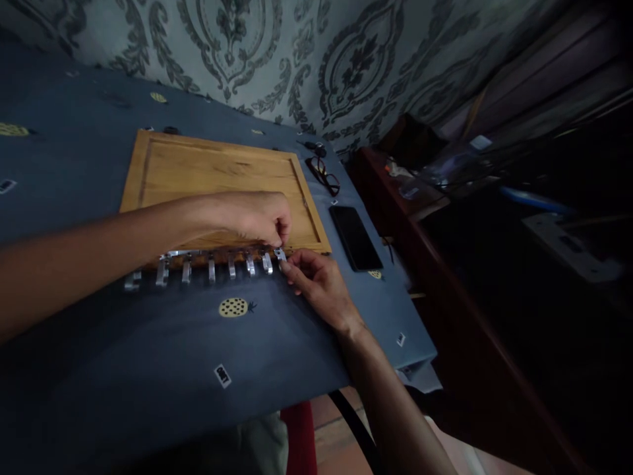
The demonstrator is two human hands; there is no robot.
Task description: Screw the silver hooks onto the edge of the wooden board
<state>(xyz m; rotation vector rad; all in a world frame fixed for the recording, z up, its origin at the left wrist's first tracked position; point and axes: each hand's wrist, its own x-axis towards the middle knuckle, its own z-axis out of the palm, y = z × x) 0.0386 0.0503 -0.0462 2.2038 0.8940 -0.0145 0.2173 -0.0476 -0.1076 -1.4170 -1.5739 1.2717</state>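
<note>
A blue-clothed counter [148, 369] carries one wooden board [217, 171] and one phone [356, 237]. Eight metal hooks [211, 267] line the board's near edge; left hand [257, 218] and right hand [316, 280] pinch the rightmost hook [279, 253].

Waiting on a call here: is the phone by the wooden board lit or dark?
Dark. The phone lies flat on the blue cloth beside the board, its upper face plain black, no glow.

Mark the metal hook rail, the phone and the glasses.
metal hook rail [211, 267]: head view, on a middle hook.
phone [355, 237]: head view, middle of the dark screen.
glasses [324, 175]: head view, on the frame.
</note>
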